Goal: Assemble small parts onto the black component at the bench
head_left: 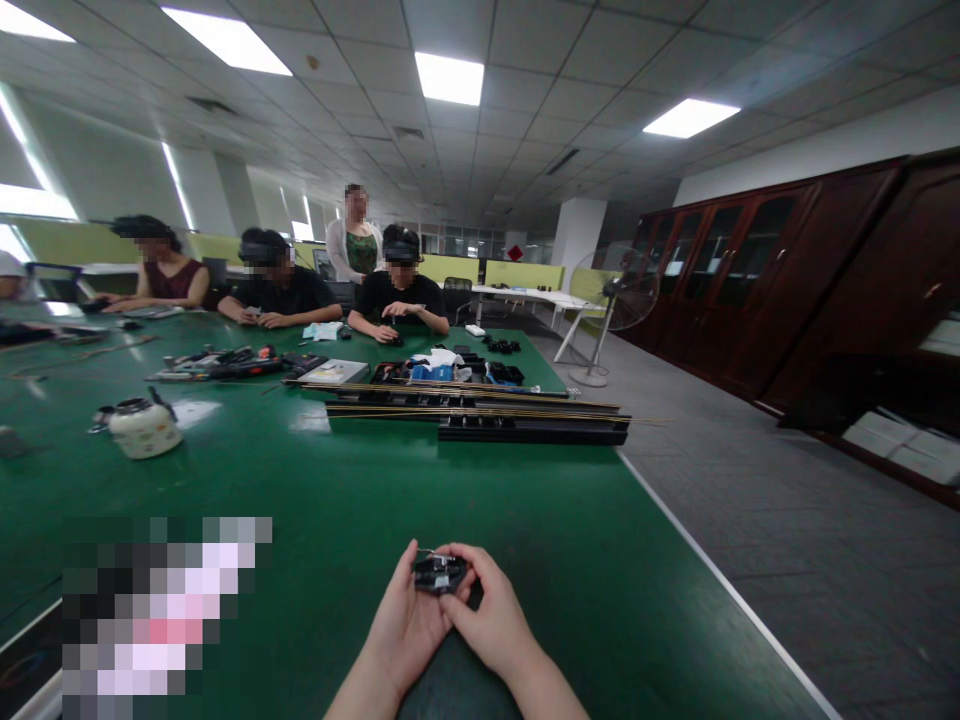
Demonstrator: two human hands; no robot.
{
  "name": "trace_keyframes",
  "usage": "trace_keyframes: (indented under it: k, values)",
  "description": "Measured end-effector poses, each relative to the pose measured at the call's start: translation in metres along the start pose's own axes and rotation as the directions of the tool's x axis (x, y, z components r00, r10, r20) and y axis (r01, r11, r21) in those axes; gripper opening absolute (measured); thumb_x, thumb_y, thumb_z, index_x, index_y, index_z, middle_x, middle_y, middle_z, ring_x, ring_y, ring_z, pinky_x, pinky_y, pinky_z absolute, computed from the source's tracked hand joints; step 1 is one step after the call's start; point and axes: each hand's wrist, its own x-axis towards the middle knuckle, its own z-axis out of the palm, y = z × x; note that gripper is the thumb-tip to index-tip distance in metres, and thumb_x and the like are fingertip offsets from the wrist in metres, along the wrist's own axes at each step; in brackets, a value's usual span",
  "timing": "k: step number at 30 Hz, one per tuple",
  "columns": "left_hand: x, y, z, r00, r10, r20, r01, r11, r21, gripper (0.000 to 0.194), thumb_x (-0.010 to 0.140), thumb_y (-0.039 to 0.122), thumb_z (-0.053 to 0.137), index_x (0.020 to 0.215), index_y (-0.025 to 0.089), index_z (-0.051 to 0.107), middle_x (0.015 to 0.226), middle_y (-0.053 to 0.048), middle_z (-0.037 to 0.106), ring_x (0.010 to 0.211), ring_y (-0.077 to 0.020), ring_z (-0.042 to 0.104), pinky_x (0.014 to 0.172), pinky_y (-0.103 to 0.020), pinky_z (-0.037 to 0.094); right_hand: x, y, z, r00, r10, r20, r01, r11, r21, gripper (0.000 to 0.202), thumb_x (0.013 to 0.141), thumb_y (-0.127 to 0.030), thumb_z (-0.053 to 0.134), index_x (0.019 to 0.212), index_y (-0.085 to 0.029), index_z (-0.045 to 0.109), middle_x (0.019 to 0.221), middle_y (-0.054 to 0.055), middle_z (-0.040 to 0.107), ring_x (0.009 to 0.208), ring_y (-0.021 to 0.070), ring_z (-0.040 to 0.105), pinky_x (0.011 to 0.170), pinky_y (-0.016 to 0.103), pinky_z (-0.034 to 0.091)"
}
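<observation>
A small black device (441, 574) with a metallic part on top is held between both hands above the green table (322, 560), near its front edge. My left hand (411, 610) cradles it from the left and below, with the thumb up beside its left end. From the right, my right hand (491, 608) grips the device's right end between thumb and fingers. The fingers partly cover its right side and underside. What exactly the device is cannot be made out.
Long black rails (532, 430) with thin rods lie across the table ahead. Behind them are a parts box (435, 372) and tools (232, 365). A white pot (145, 428) stands left. Several people sit or stand at the far side. A pixelated object lies front left.
</observation>
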Motion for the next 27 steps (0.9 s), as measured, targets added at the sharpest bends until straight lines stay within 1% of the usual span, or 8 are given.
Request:
trace_keyframes:
  k: [4, 7, 11, 14, 17, 20, 23, 27]
  values:
    - [0.0018, 0.0002, -0.0018, 0.999, 0.005, -0.036, -0.007, 0.999, -0.04, 0.033, 0.087, 0.036, 0.042, 0.08, 0.01, 0.061, 0.073, -0.01, 0.069, 0.075, -0.0234, 0.067, 0.069, -0.039, 0.053, -0.0021, 0.0047, 0.0019, 1.0, -0.021, -0.006, 0.02, 0.996, -0.088, 0.045, 0.059, -0.007, 0.065, 0.099, -0.027, 0.062, 0.117, 0.006, 0.054, 0.112, 0.022, 0.049, 0.095, 0.04, 0.038]
    - [0.0018, 0.0003, -0.0016, 0.999, 0.004, -0.042, -0.006, 0.998, -0.063, 0.031, 0.086, 0.034, 0.043, 0.079, 0.01, 0.061, 0.074, -0.009, 0.068, 0.072, -0.0209, 0.066, 0.069, -0.037, 0.053, -0.0025, 0.0049, 0.0032, 1.0, -0.011, 0.028, 0.015, 0.988, -0.152, 0.04, 0.058, -0.008, 0.069, 0.092, -0.028, 0.065, 0.119, 0.005, 0.053, 0.112, 0.0219, 0.047, 0.096, 0.039, 0.037]
    - [-0.0001, 0.0006, -0.0006, 1.0, -0.014, 0.006, 0.014, 0.995, -0.098, 0.03, 0.086, 0.032, 0.043, 0.079, 0.009, 0.061, 0.074, -0.008, 0.068, 0.069, -0.0186, 0.065, 0.068, -0.034, 0.052, -0.0021, 0.0031, 0.0041, 0.999, -0.025, 0.031, 0.03, 0.981, -0.193, 0.035, 0.062, -0.006, 0.066, 0.089, -0.028, 0.066, 0.115, 0.005, 0.056, 0.11, 0.0205, 0.048, 0.095, 0.037, 0.038]
    - [-0.0009, 0.0008, -0.0007, 1.0, -0.024, 0.015, 0.026, 0.993, -0.118, 0.029, 0.086, 0.031, 0.043, 0.077, 0.01, 0.061, 0.07, -0.006, 0.067, 0.064, -0.0162, 0.064, 0.068, -0.032, 0.052, -0.0027, 0.003, 0.0043, 0.999, -0.038, 0.01, 0.039, 0.979, -0.198, 0.035, 0.065, -0.005, 0.062, 0.09, -0.028, 0.066, 0.112, 0.004, 0.057, 0.108, 0.0201, 0.049, 0.093, 0.037, 0.039]
    - [-0.0009, 0.0011, -0.0019, 0.999, -0.032, 0.026, 0.035, 0.994, -0.104, 0.03, 0.086, 0.031, 0.042, 0.075, 0.01, 0.061, 0.068, -0.006, 0.067, 0.061, -0.0162, 0.063, 0.065, -0.033, 0.052, -0.0031, 0.0024, 0.0043, 0.999, -0.037, -0.006, 0.035, 0.979, -0.203, 0.033, 0.066, -0.005, 0.061, 0.09, -0.028, 0.066, 0.11, 0.004, 0.058, 0.107, 0.0205, 0.05, 0.093, 0.038, 0.04]
    - [-0.001, 0.0018, -0.0028, 0.998, -0.038, 0.04, 0.041, 0.994, -0.102, 0.031, 0.086, 0.031, 0.042, 0.075, 0.01, 0.061, 0.068, -0.007, 0.067, 0.061, -0.0169, 0.063, 0.065, -0.034, 0.051, -0.0016, 0.0, 0.0046, 1.0, -0.029, 0.002, 0.029, 0.98, -0.198, 0.032, 0.065, -0.005, 0.06, 0.088, -0.027, 0.066, 0.109, 0.004, 0.059, 0.107, 0.0206, 0.05, 0.093, 0.038, 0.039]
    - [-0.002, 0.0022, -0.0022, 0.999, -0.031, 0.03, 0.035, 0.99, -0.137, 0.031, 0.086, 0.03, 0.042, 0.075, 0.009, 0.061, 0.068, -0.007, 0.066, 0.063, -0.0168, 0.064, 0.067, -0.034, 0.051, 0.001, -0.0032, 0.0049, 1.0, -0.009, 0.022, 0.013, 0.984, -0.176, 0.031, 0.065, -0.005, 0.059, 0.087, -0.025, 0.066, 0.108, 0.005, 0.059, 0.107, 0.0203, 0.05, 0.093, 0.036, 0.04]
    - [-0.0029, 0.0022, 0.0006, 1.0, -0.001, -0.011, -0.001, 0.984, -0.178, 0.031, 0.087, 0.029, 0.041, 0.073, 0.009, 0.061, 0.067, -0.007, 0.066, 0.064, -0.0168, 0.064, 0.067, -0.033, 0.051, 0.0023, -0.0045, 0.005, 0.998, 0.013, 0.057, -0.004, 0.988, -0.156, 0.03, 0.067, -0.006, 0.057, 0.09, -0.025, 0.065, 0.112, 0.006, 0.057, 0.11, 0.0201, 0.049, 0.095, 0.036, 0.038]
